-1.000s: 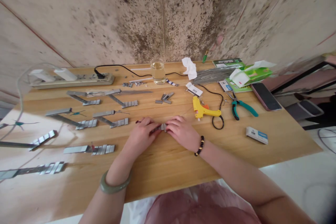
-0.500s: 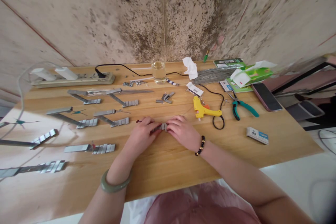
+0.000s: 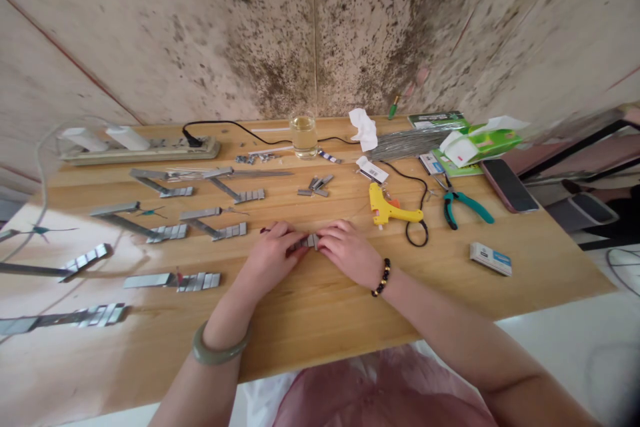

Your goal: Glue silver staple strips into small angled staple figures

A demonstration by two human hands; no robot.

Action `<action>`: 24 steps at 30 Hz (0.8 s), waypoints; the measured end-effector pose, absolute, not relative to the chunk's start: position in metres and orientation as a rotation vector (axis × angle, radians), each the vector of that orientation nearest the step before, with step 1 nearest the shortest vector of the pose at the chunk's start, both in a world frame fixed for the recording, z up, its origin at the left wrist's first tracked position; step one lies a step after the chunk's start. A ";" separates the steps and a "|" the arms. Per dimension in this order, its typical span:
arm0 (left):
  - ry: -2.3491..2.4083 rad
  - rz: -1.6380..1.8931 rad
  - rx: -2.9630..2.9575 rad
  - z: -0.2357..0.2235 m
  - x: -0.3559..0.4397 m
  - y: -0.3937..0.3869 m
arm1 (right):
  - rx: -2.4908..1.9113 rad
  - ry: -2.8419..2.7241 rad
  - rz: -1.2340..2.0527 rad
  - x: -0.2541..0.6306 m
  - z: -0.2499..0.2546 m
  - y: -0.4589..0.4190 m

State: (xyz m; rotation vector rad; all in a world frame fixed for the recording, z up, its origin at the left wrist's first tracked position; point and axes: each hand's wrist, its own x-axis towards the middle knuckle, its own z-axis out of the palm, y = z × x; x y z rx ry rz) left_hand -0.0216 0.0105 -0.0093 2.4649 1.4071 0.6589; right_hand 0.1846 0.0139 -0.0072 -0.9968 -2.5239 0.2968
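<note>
Between my two hands, low on the wooden table, is a short row of grey metal staple strips (image 3: 312, 241) set side by side. My left hand (image 3: 274, 255) pinches its left end, fingers bent over it, hiding part of the row. At the right end, the fingertips of my right hand (image 3: 349, 252) press together on the same strips. Just beyond lies a small pile of loose staple strips (image 3: 316, 187). Off to the left stand several bent grey pieces built from such strips, among them one with a stepped end (image 3: 199, 281).
Right of my hands lie a yellow glue gun (image 3: 395, 212) with its black cord, teal-handled pliers (image 3: 467, 205), a small box (image 3: 491, 258) and a phone (image 3: 509, 185). Behind are a glass of pale liquid (image 3: 303, 137), thin wires (image 3: 413, 142), a tissue pack (image 3: 493, 141) and a power strip (image 3: 150, 152).
</note>
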 end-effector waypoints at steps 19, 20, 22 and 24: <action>1.417 0.713 2.318 -0.009 -0.028 0.014 | -0.998 -2.516 0.291 0.190 -0.006 0.014; 1.415 0.711 2.321 -0.009 -0.028 0.013 | -1.000 -2.519 0.292 0.190 -0.006 0.014; 1.388 0.711 2.325 -0.009 -0.028 0.014 | -1.012 -2.525 0.291 0.190 -0.005 0.014; 1.366 0.726 2.313 -0.010 -0.028 0.014 | -1.028 -2.521 0.290 0.191 -0.004 0.014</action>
